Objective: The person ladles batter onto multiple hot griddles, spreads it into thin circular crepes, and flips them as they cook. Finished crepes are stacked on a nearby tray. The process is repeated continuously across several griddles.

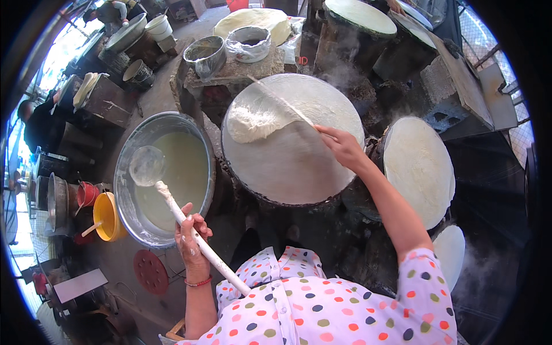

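Note:
My left hand (pixel 192 238) is closed round the white handle of a ladle (pixel 148 165). The ladle's bowl rests over the left side of a wide metal basin (pixel 122 198) of pale, thin batter (pixel 181 172). My right hand (pixel 340 146) grips one end of a long thin stick (pixel 282 102), which slants to the far left across a large round griddle (pixel 287 172). On the griddle a lumpy heap of wet white batter (pixel 253 123) lies along the stick's near side. A thin film of batter coats the rest of the surface.
A round griddle with a pale flatbread (pixel 418 169) stands at the right, another pale round (pixel 449 253) nearer. Steam rises around them. Beyond the middle griddle are two plastic-lined pots (pixel 206 57) and a stack of flatbreads (pixel 259 22). A yellow bucket (pixel 109 217) stands left of the basin.

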The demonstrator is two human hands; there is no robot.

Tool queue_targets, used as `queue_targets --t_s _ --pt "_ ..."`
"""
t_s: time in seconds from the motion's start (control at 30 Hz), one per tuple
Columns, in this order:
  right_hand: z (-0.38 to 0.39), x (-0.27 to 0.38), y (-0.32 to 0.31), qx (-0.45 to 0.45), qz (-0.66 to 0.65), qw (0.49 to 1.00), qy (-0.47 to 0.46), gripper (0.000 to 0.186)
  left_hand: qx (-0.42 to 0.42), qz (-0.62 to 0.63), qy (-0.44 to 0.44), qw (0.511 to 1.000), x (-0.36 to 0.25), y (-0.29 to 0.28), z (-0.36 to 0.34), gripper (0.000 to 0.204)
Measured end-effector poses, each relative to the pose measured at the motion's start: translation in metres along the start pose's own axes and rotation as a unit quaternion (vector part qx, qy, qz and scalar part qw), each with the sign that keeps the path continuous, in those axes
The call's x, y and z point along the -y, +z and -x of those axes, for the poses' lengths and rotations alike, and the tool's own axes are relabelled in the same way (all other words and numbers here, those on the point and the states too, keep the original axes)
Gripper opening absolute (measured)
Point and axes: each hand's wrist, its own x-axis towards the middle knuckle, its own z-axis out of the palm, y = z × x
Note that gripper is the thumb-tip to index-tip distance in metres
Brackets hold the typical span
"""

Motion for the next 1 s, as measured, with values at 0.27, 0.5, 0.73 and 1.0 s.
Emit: queue_targets --t_s 0.27,0.5,0.73,1.0 --pt "0.077 0.003 -0.002 0.100 0.033 0.991 -0.079 0.030 -0.015 -0.002 0.008 1.000 0.000 0.001 0.013 0.037" --pt "0.029 -0.001 0.036 0.083 0.018 0.996 -0.019 0.034 0.002 -0.015 -0.001 1.000 0.006 0.006 0.023 0.039" --pt "0.121 -0.013 0.031 -0.055 -0.061 0.994 0.066 0.034 0.023 -0.026 -0.011 0.999 0.004 0.002 0.024 0.040" --pt "0.208 0.014 0.083 -0.040 0.194 0.979 0.045 0.038 0.135 -0.034 -0.043 0.989 -0.014 -0.011 -0.015 0.040"
